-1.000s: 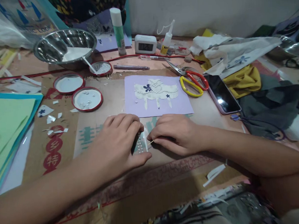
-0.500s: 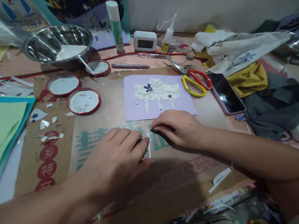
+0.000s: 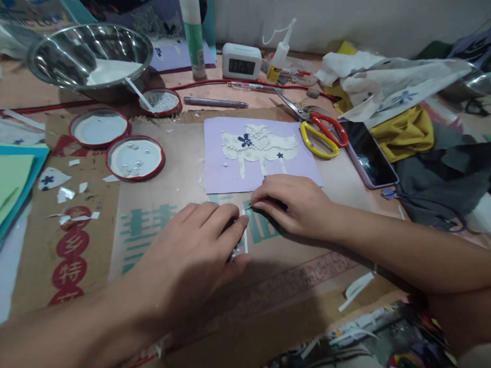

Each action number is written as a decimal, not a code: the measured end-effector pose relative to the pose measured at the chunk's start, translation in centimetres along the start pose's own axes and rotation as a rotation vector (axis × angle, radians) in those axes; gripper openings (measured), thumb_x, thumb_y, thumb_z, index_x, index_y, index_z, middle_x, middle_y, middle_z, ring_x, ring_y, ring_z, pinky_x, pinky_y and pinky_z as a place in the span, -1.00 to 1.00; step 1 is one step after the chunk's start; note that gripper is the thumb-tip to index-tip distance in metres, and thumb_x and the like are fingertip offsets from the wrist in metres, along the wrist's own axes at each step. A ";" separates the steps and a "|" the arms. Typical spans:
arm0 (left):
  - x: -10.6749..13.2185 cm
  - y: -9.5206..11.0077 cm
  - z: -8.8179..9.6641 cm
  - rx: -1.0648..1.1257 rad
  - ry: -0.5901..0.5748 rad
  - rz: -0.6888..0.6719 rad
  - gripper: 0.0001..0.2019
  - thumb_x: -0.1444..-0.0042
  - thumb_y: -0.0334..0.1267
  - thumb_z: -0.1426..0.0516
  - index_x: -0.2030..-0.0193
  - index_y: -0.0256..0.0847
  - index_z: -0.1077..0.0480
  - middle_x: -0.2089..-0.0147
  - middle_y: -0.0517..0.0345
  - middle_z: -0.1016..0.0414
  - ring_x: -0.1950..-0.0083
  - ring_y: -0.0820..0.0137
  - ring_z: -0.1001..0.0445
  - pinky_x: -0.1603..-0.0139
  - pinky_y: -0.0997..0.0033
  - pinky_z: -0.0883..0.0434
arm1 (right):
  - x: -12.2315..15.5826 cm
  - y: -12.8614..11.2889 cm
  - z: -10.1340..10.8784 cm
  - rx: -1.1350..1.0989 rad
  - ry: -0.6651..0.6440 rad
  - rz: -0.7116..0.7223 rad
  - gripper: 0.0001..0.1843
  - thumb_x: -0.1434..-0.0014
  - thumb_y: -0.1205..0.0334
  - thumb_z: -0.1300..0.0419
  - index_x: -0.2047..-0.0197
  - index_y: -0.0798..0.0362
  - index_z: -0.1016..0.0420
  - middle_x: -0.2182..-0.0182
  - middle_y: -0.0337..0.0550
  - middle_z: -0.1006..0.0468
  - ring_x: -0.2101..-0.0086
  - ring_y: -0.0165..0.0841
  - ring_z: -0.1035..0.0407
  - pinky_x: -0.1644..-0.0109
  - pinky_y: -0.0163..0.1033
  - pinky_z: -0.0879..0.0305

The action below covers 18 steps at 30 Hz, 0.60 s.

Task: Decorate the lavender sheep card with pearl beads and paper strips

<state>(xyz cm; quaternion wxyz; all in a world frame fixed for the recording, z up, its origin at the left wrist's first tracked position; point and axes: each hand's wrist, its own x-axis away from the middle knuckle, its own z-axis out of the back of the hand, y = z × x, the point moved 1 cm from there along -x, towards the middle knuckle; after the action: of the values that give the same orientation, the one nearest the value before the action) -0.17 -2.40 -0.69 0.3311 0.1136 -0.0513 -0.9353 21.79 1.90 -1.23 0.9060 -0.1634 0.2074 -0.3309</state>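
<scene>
My left hand [image 3: 203, 238] is closed over a strand of small silvery beads [image 3: 235, 252], most of it hidden under the fingers. Beside its fingertips a narrow white strip [image 3: 245, 239] lies on the clear-covered cardboard. My right hand [image 3: 293, 203] pinches a thin pointed tool [image 3: 248, 207], whose tip reaches the strip's upper end; its kind is too small to tell. Just beyond the right hand lies a lilac card [image 3: 224, 179], bearing a white cloth cutout [image 3: 264, 149] edged with pearl beads and dark flower prints.
Scissors [image 3: 319, 139] and a phone [image 3: 369, 153] lie to the right. Red-rimmed lids [image 3: 136, 177] stand at left, one with beads; a steel bowl [image 3: 42, 68] is behind. A glue stick [image 3: 194, 38], clock [image 3: 242, 60] and glue bottle [image 3: 278, 58] line the back.
The view has shifted slightly. My left fingers have moved a little toward the right hand and cover more of the bead strand. Right hand still pinches the thin tool by the strip.
</scene>
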 end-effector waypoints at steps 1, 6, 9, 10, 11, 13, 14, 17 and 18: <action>0.0 0.0 0.0 0.003 -0.007 0.005 -0.73 -0.19 -0.22 -0.21 0.00 -0.25 -0.49 0.03 -0.06 -0.55 0.14 0.13 -0.49 0.18 0.12 -0.42 | 0.0 0.0 0.0 0.005 0.002 0.000 -0.86 -0.35 0.32 -0.12 0.19 0.13 -0.50 0.36 -0.11 -0.56 0.34 -0.35 -0.38 0.25 -0.27 -0.23; -0.1 0.1 0.2 0.017 -0.043 0.026 -0.74 -0.19 -0.22 -0.21 0.00 -0.25 -0.49 0.04 -0.05 -0.54 0.12 0.11 -0.49 0.16 0.10 -0.44 | -0.1 0.1 -0.1 0.023 -0.012 -0.007 -0.84 -0.35 0.30 -0.12 0.19 0.15 -0.53 0.36 -0.09 -0.59 0.33 -0.33 -0.42 0.25 -0.26 -0.24; -0.2 0.1 0.3 0.022 -0.053 0.028 -0.73 -0.19 -0.22 -0.21 0.00 -0.24 -0.49 0.05 -0.04 -0.54 0.12 0.12 -0.49 0.15 0.09 -0.44 | -0.2 0.0 -0.1 0.016 -0.023 -0.018 -0.83 -0.34 0.30 -0.12 0.20 0.14 -0.53 0.35 -0.09 -0.60 0.33 -0.33 -0.43 0.26 -0.26 -0.25; -0.2 0.0 0.3 0.021 -0.052 0.028 -0.73 -0.19 -0.22 -0.21 0.00 -0.24 -0.49 0.06 -0.04 -0.53 0.13 0.12 -0.49 0.15 0.09 -0.44 | -0.2 0.0 -0.1 0.013 -0.027 -0.023 -0.84 -0.34 0.30 -0.12 0.20 0.14 -0.53 0.35 -0.09 -0.60 0.34 -0.33 -0.43 0.26 -0.26 -0.25; -0.2 0.0 0.2 0.019 -0.051 0.025 -0.74 -0.19 -0.22 -0.21 0.00 -0.24 -0.49 0.06 -0.04 -0.53 0.13 0.12 -0.49 0.15 0.09 -0.44 | -0.3 0.0 -0.1 0.010 -0.030 -0.028 -0.84 -0.34 0.30 -0.12 0.20 0.13 -0.53 0.35 -0.09 -0.61 0.34 -0.33 -0.43 0.26 -0.27 -0.25; -0.3 0.0 0.2 0.014 -0.044 0.016 -0.74 -0.19 -0.21 -0.22 0.01 -0.24 -0.50 0.06 -0.05 -0.53 0.14 0.11 -0.49 0.16 0.09 -0.44 | -0.3 -0.1 -0.1 0.000 -0.039 -0.037 -0.84 -0.34 0.30 -0.12 0.20 0.12 -0.52 0.35 -0.10 -0.61 0.34 -0.34 -0.43 0.27 -0.27 -0.25; -0.3 0.0 0.2 0.013 -0.042 0.014 -0.74 -0.19 -0.20 -0.22 0.01 -0.24 -0.50 0.06 -0.05 -0.53 0.13 0.11 -0.49 0.16 0.09 -0.44 | -0.3 -0.1 0.0 -0.006 -0.043 -0.039 -0.84 -0.35 0.30 -0.11 0.20 0.11 -0.52 0.34 -0.11 -0.61 0.34 -0.34 -0.44 0.26 -0.27 -0.25; -0.3 0.0 0.2 0.015 -0.034 0.015 -0.75 -0.20 -0.21 -0.21 0.02 -0.25 -0.49 0.06 -0.06 -0.53 0.12 0.11 -0.49 0.15 0.10 -0.43 | -0.3 -0.1 0.1 -0.021 -0.051 -0.053 -0.84 -0.35 0.30 -0.11 0.19 0.11 -0.52 0.33 -0.10 -0.62 0.33 -0.34 -0.45 0.25 -0.27 -0.26; -0.3 0.0 0.2 0.016 -0.032 0.015 -0.75 -0.20 -0.22 -0.21 0.02 -0.25 -0.49 0.06 -0.06 -0.53 0.12 0.11 -0.49 0.15 0.10 -0.43 | -0.3 -0.1 0.1 -0.019 -0.052 -0.061 -0.84 -0.35 0.29 -0.11 0.19 0.11 -0.52 0.33 -0.10 -0.62 0.33 -0.34 -0.45 0.26 -0.27 -0.25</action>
<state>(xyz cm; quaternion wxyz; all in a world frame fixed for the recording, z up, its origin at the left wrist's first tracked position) -0.04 -2.18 -0.43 0.3365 0.1008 -0.0652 -0.9340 21.53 2.05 -0.99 0.8990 -0.1868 0.1819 -0.3519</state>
